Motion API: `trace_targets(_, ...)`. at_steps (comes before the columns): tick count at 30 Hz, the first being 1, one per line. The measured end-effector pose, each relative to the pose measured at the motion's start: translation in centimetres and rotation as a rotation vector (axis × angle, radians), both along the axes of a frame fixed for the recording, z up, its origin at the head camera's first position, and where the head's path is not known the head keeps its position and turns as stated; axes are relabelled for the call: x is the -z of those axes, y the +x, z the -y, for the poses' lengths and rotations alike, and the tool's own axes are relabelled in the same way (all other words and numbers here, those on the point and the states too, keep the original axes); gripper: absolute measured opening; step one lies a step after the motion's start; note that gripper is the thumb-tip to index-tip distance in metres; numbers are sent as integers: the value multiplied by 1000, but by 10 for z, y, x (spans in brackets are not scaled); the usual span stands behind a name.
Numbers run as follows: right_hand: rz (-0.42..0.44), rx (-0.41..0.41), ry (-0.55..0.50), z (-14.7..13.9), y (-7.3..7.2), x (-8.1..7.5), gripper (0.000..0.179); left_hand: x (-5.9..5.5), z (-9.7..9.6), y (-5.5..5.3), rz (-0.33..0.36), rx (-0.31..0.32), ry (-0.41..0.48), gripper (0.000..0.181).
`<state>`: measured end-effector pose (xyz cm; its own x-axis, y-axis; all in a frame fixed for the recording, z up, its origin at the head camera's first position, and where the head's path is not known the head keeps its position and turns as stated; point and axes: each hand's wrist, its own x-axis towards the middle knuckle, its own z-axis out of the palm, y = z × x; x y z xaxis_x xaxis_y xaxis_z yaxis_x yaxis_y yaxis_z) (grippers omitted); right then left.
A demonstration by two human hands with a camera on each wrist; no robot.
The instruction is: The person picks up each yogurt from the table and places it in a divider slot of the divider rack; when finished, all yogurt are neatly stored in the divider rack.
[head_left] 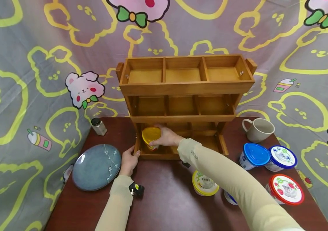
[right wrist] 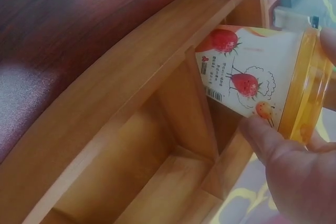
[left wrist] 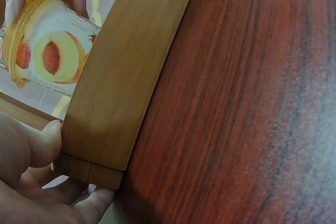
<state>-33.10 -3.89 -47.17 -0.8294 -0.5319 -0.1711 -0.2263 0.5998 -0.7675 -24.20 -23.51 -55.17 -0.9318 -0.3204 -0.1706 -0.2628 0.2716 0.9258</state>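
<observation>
My right hand [head_left: 169, 136] grips a plastic tub with an orange-yellow lid [head_left: 151, 134] at the left compartment of the lowest tier of a wooden shelf rack [head_left: 185, 89]. In the right wrist view the tub [right wrist: 247, 74] lies tilted, its strawberry-printed side showing, with its base down behind the front board. A peach picture appears on the tub [left wrist: 50, 56] in the left wrist view. My left hand [head_left: 129, 162] holds the rack's lower left front corner, thumb on the inner side and fingers around the outside of the wood [left wrist: 113, 93].
Left of the rack are a blue-grey plate [head_left: 94, 170] and a black-capped shaker [head_left: 98, 126]. On the right stand a mug [head_left: 258, 131], blue-lidded tubs [head_left: 256, 155] and a red-lidded tub [head_left: 286, 190]. A yellow-lidded tub [head_left: 205, 183] sits beside my right forearm, which partly hides another tub.
</observation>
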Motion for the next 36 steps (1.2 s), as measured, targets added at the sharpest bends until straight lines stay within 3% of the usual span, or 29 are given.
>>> trace_targets(10,-38,-44,-2,-1,0,4,98,-4,-2,2,0,7,-3,48)
trace_targets(18,11,-58,-57,-4,4,5,105,-4,-4,5,-11,10,4,47)
trace_targets(21,28,-65,-58,-9,7,-1,111,-3,-2,5,-18,7,3,47)
trace_targets(24,26,-64,-16,-28,15,-18,108,-1,-5,4,-23,12,7,47)
trace_targets(29,-53,-90,131,-75,38,-58,92,-2,-5,5,-7,27,13,49)
trace_targets(32,-130,-75,212,-108,64,-78,86,-2,-3,6,22,33,18,50)
trace_targets(36,-248,-11,279,-150,105,-87,86,-2,-4,6,42,32,13,49)
